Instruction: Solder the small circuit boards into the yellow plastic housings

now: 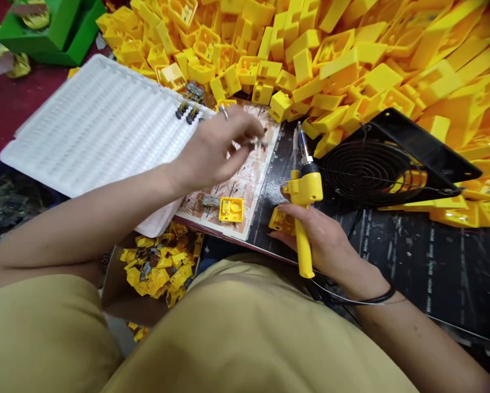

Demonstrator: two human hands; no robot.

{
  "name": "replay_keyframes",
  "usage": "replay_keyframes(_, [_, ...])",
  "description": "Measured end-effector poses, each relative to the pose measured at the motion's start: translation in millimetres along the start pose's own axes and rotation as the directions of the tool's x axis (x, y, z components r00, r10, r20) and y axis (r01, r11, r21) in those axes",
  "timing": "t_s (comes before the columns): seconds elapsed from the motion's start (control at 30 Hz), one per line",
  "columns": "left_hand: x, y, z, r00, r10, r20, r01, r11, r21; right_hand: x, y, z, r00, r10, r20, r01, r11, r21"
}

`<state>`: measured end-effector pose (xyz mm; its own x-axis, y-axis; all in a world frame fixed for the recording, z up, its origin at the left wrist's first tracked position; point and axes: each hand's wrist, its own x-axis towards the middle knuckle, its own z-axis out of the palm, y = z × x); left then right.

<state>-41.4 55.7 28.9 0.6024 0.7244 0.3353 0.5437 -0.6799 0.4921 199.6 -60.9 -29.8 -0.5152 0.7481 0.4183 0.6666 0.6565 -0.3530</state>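
Note:
My right hand (pixel 324 237) is wrapped around the handle of a yellow soldering iron (pixel 306 188), whose metal tip points away from me. The thumb and fingers of that hand also reach a yellow plastic housing (pixel 281 220) on the bench edge. My left hand (pixel 218 144), blurred, pinches a small part (pixel 260 143) above a stained white board (pixel 245 183); its kind cannot be made out. Nearer to me on that board lies an open yellow housing (pixel 231 210), with a small circuit board (pixel 209 201) beside it.
A ridged white tray (pixel 93 120) lies under my left forearm, with a few black components (pixel 192 114) at its far right corner. Yellow housings (pixel 245 33) heap along the back. A black fan (pixel 363 164) stands at right. Below the bench, a cardboard box (pixel 122 289) holds yellow pieces.

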Motion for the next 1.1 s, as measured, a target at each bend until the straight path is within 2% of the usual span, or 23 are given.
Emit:
replay_keyframes(0.03, [-5.9, 2.8, 6.5, 0.994, 0.060, 0.096, -0.065, 0.996, 0.054, -3.3, 2.4, -2.4, 1.000, -0.002, 0.006, 0.002, 1.000, 0.003])
replay_keyframes(0.1, [-17.4, 7.5, 16.1, 0.941, 0.122, 0.316, -0.165, 0.980, 0.112, -9.1, 6.8, -5.9, 1.000, -0.001, 0.013, 0.001, 1.000, 0.003])
replay_keyframes(0.13, [-21.8, 9.2, 18.6, 0.915, 0.116, 0.386, -0.176, 0.977, 0.124, -11.5, 8.9, -7.1, 1.000, 0.003, 0.015, -0.003, 1.000, 0.003])
replay_keyframes(0.17, [-24.8, 10.4, 19.5, 0.908, 0.089, 0.410, -0.156, 0.979, 0.132, -13.7, 10.9, -8.3, 1.000, 0.009, 0.015, -0.009, 1.000, 0.005])
replay_keyframes(0.27, [-23.9, 11.9, 17.0, 0.944, -0.060, 0.323, 0.006, 0.986, 0.168, -18.7, 15.3, -10.6, 1.000, 0.023, 0.003, -0.023, 1.000, 0.015])
replay_keyframes(0.33, [-17.6, 12.8, 16.1, 0.933, -0.144, 0.331, 0.067, 0.970, 0.232, -20.7, 16.7, -11.0, 1.000, 0.024, -0.006, -0.023, 0.999, 0.028])
replay_keyframes(0.4, [-10.0, 14.6, 18.8, 0.906, -0.197, 0.374, 0.065, 0.940, 0.336, -21.9, 17.1, -10.7, 1.000, 0.015, -0.013, -0.015, 0.999, 0.043])
replay_keyframes(0.47, [-2.5, 16.9, 24.2, 0.907, -0.218, 0.360, 0.047, 0.902, 0.429, -22.4, 17.0, -10.3, 1.000, 0.008, -0.019, -0.007, 0.998, 0.056])
replay_keyframes(0.53, [4.8, 19.1, 30.3, 0.910, -0.237, 0.341, 0.062, 0.890, 0.452, -22.7, 17.1, -10.2, 1.000, 0.008, -0.030, -0.006, 0.998, 0.061])
replay_keyframes(0.67, [15.9, 21.1, 40.2, 0.854, -0.304, 0.423, 0.212, 0.944, 0.251, -23.1, 17.1, -11.5, 0.998, 0.015, -0.055, -0.011, 0.998, 0.069])
replay_keyframes(0.73, [17.0, 20.7, 43.2, 0.869, -0.286, 0.404, 0.257, 0.958, 0.127, -23.2, 16.3, -12.0, 0.998, 0.019, -0.059, -0.015, 0.997, 0.078])
replay_keyframes(0.8, [15.4, 19.9, 44.7, 0.903, -0.217, 0.371, 0.222, 0.975, 0.029, -23.3, 14.7, -11.2, 0.998, 0.023, -0.056, -0.018, 0.996, 0.087])
replay_keyframes(0.87, [13.1, 19.7, 45.0, 0.917, -0.129, 0.378, 0.161, 0.985, -0.056, -23.2, 12.8, -8.4, 0.998, 0.027, -0.062, -0.022, 0.996, 0.085])
replay_keyframes(1.0, [12.1, 22.7, 46.0, 0.882, -0.049, 0.468, 0.143, 0.976, -0.167, -20.9, 11.1, -0.3, 0.989, 0.073, -0.127, -0.069, 0.997, 0.037])
replay_keyframes(1.1, [12.8, 26.6, 48.5, 0.843, -0.051, 0.536, 0.167, 0.971, -0.171, -18.0, 10.4, -2.1, 0.980, 0.080, -0.182, -0.081, 0.997, 0.001])
